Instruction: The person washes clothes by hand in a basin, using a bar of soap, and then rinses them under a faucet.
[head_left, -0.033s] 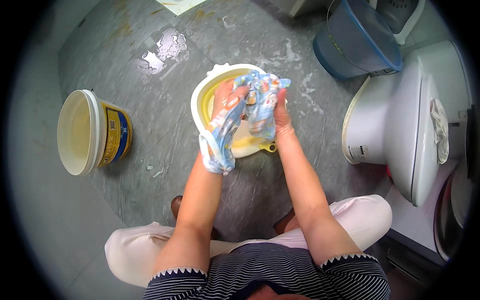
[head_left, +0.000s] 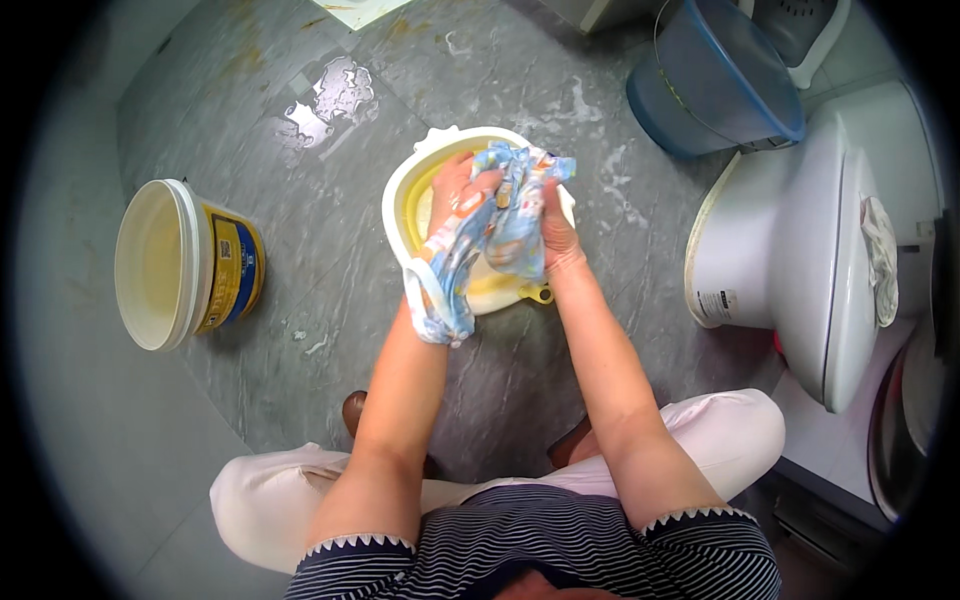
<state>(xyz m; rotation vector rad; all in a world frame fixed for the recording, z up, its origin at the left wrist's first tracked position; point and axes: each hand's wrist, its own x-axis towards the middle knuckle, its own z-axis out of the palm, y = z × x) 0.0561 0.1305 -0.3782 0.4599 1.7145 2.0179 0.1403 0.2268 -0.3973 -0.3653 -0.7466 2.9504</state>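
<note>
A wet light-blue patterned garment [head_left: 518, 220] with white trim hangs between my hands over a white and yellow basin [head_left: 394, 205]. My left hand [head_left: 456, 192] is closed on the cloth at the basin's left side, and part of the garment drapes back across my left wrist. On the other side, my right hand [head_left: 559, 238] grips the garment's right edge, thumb up, its fingers mostly hidden behind the fabric. Most of the basin's inside is covered by cloth and hands.
A white, yellow and blue bucket [head_left: 225, 265] stands at the left. To the right are a blue bucket [head_left: 690, 85] and a toilet [head_left: 745, 240] with a white cloth [head_left: 880, 260] on it. A puddle [head_left: 335, 95] lies on the grey floor [head_left: 300, 390].
My right hand has shifted slightly left and inward with the garment's edge. The cloth between my hands has drawn together a little; my left hand has barely moved.
</note>
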